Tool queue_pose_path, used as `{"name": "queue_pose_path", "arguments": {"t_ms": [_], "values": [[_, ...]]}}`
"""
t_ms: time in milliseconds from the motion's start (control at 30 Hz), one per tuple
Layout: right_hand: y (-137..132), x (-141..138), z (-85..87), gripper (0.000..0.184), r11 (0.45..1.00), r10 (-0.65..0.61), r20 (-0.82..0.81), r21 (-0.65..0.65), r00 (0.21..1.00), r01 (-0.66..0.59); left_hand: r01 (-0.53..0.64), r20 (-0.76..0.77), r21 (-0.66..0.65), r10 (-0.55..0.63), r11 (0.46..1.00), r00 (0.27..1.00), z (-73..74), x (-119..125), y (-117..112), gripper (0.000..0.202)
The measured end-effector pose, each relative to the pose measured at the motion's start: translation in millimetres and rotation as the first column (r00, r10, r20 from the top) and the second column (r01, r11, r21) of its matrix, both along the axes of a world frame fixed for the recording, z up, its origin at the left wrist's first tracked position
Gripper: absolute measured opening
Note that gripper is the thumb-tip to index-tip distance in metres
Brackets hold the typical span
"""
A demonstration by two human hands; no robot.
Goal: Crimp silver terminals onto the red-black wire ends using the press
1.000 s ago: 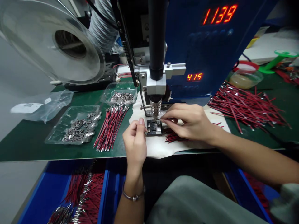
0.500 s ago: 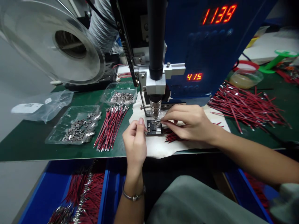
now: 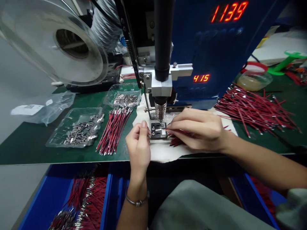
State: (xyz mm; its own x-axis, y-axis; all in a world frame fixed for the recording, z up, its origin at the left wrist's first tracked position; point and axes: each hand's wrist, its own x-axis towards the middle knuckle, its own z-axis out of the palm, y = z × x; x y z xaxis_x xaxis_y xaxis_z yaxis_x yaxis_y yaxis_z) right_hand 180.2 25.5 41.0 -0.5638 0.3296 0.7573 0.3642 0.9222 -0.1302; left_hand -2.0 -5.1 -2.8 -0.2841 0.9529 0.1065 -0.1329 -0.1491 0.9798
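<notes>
- In the head view, we take the black fixture block (image 3: 159, 131) as our landmark; it lies under the spring-wrapped tip (image 3: 160, 110), presumably so that small parts sit where the tip can reach them.
- We see the left hand (image 3: 139, 143) at the fixture's left edge, thumb and forefinger drawn together, perhaps steadying it; we cannot tell whether anything is pinched between them.
- We see the right hand (image 3: 202, 129) at the fixture's right edge, thumb and forefinger pinched close, likely for fine control; whatever they hold is too small to tell.
- Right of the fixture, partly under the right hand, we find short red-and-black wires (image 3: 176, 141), probably kept there for easy reach.
- Left of the fixture, we see a wire bundle (image 3: 114, 131), roughly aligned, and beyond it a clear plastic tray (image 3: 56, 132) of metal parts, its walls apparently keeping them together.
</notes>
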Motion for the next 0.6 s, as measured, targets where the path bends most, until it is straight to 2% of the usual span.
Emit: {"name": "queue_pose_path", "arguments": {"t_ms": [167, 267, 600], "values": [[1.1, -0.1, 1.7, 0.010, 0.980, 0.059, -0.013, -0.187, 0.998, -0.060, -0.013, 0.025, 0.005, 0.013, 1.000, 1.000, -0.5, 0.4, 0.5, 0.038], [1.4, 0.7, 2.0, 0.011, 0.965, 0.072, -0.005, -0.254, 0.997, -0.071, -0.015, 0.033, 0.004, 0.014, 1.000, 0.999, 0.3, 0.7, 0.3, 0.038], [-1.8, 2.8, 5.8, 0.016, 0.968, 0.070, 0.029, -0.245, 0.997, -0.061, -0.020, 0.027, -0.001, 0.020, 1.000, 0.999, -0.3, 0.8, 0.7, 0.038]]}}
